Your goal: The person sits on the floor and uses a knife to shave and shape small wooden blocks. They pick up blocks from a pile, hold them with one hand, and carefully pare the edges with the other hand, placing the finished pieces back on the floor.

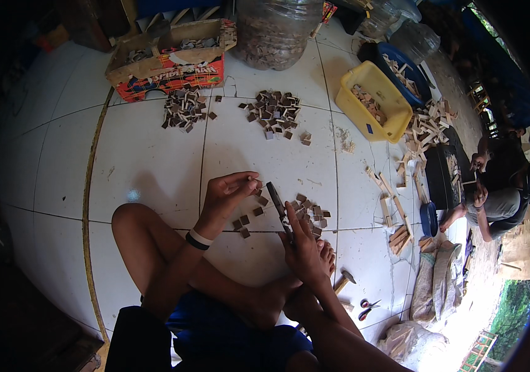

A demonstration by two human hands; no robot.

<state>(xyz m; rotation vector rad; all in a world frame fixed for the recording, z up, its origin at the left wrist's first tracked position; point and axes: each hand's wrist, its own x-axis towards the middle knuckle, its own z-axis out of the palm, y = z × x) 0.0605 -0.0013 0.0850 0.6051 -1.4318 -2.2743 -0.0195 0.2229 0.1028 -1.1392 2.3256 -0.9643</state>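
1. Head view, only one. Person sits cross-legged on a white tiled floor (153, 149). Both hands work out front, over the knees.
2. Left hand (227, 192): fingertips pinched together on a small brown piece (257, 181), held at the tips. Grip closed tight on it; the piece is mostly hidden, shape hard to tell.
3. Right hand (305, 245): wrapped around a long dark blade (277, 201), looks like a knife or file, can't tell which. Tip points up and away, toward the left hand's piece. Grip fully closed on the handle end.
4. Step in hand, my read: one small piece being trimmed or split against the blade. Blade tip sits just beside the piece; contact not clear.
5. The next move would call for a steady pinch and a short controlled stroke. Fingers are very near the edge.
6. Small brown blocks (311, 211) lie scattered on the floor just beyond the right hand, a few more loose blocks (243, 222) between the hands. Flat, squarish, dark brown.
7. Farther out: two bigger piles of the same blocks (274, 111) and (184, 105), near a worn cardboard box (172, 59).
8. Yellow tub (373, 102) with pale wood bits, upper right. Pale wood strips (426, 127) heaped past it.
9. Hammer (345, 279) and scissors (369, 305) lie on the floor by the right foot.
10. Another person (494, 192) sits at the far right, well apart.
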